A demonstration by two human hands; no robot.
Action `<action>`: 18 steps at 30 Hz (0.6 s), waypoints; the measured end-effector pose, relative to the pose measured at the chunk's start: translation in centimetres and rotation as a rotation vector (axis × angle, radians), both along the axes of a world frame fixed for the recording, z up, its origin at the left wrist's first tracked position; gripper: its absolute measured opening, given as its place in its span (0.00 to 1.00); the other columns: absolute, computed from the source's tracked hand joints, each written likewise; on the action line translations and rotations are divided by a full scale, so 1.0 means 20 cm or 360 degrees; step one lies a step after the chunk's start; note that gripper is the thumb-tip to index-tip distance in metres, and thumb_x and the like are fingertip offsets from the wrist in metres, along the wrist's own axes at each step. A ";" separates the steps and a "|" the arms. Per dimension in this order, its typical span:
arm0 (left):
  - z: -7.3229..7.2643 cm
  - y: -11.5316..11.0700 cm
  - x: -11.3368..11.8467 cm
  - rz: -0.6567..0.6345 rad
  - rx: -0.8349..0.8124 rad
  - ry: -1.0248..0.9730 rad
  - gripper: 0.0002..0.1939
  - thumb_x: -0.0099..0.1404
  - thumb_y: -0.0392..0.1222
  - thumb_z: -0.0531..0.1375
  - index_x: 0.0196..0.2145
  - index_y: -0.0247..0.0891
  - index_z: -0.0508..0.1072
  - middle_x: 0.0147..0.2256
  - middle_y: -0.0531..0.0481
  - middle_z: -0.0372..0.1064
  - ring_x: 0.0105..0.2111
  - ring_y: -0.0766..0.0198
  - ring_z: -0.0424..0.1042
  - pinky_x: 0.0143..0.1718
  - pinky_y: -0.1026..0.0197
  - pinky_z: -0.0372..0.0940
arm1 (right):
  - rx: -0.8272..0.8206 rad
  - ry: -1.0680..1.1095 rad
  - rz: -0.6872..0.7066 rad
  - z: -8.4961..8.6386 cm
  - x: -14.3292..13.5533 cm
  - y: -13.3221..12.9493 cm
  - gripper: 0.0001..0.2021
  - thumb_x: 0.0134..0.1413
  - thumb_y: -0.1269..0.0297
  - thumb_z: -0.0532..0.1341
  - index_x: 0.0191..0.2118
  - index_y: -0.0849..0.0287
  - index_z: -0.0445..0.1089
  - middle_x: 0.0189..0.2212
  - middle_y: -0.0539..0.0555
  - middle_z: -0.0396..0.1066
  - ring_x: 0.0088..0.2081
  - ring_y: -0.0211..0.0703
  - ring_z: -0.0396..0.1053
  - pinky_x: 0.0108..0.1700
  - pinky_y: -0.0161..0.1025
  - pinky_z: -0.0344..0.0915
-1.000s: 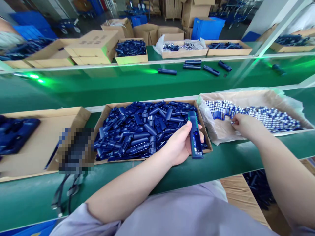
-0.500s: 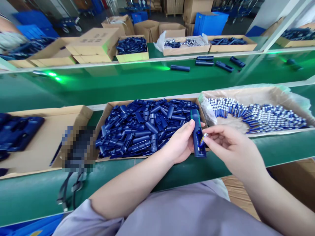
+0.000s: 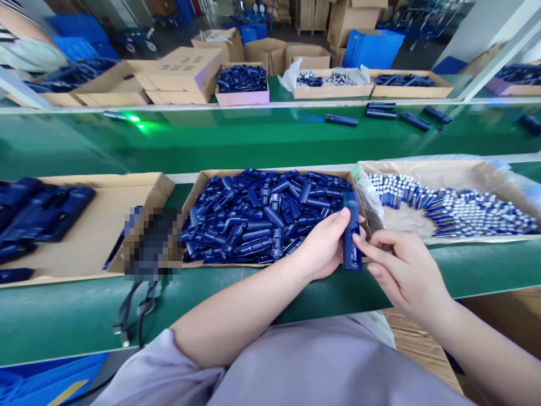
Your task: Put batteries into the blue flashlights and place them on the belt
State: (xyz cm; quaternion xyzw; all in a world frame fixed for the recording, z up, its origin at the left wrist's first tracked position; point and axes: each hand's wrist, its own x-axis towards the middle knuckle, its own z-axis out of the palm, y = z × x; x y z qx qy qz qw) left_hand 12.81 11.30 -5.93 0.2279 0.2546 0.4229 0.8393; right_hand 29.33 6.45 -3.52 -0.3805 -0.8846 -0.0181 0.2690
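Wrapped around a dark blue plastic casing [image 3: 351, 245] is my left hand [image 3: 327, 243], its thumb on the casing's face. The casing stands nearly upright in view, its slot toward me. My right hand [image 3: 401, 270] touches the slot with its index fingertip; its thumb is apart and nothing is held. A small part of a battery shows in the slot. Behind my left hand lies a carton [image 3: 192, 197] heaped with blue casings [image 3: 253, 231]. To the right, a lined carton [image 3: 460, 166] holds many blue and silver batteries [image 3: 477, 214].
At left, another carton [image 3: 105, 225] holds blue parts, beside a pixelated dark object with a cable [image 3: 122, 321]. Beyond, several casings lie on a green conveyor [image 3: 236, 135], with more cartons [image 3: 243, 98] behind it. A person's arm [image 3: 25, 28] shows at top left.
The battery pinched in my right hand has gone into the casing's slot. My right fingers have let go, index finger on the slot. The view has shifted, moving the scene rightward.
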 end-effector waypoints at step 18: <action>0.06 -0.01 -0.09 -0.0627 0.0400 -0.0399 0.30 0.59 0.68 0.59 0.36 0.34 0.77 0.18 0.52 0.58 0.17 0.70 0.56 0.19 0.65 0.48 | -0.0842 -0.0005 0.0109 0.00 -0.38 0.72 0.07 0.49 0.69 0.63 0.37 0.58 0.73 0.38 0.55 0.72 0.41 0.44 0.67 0.49 0.42 0.64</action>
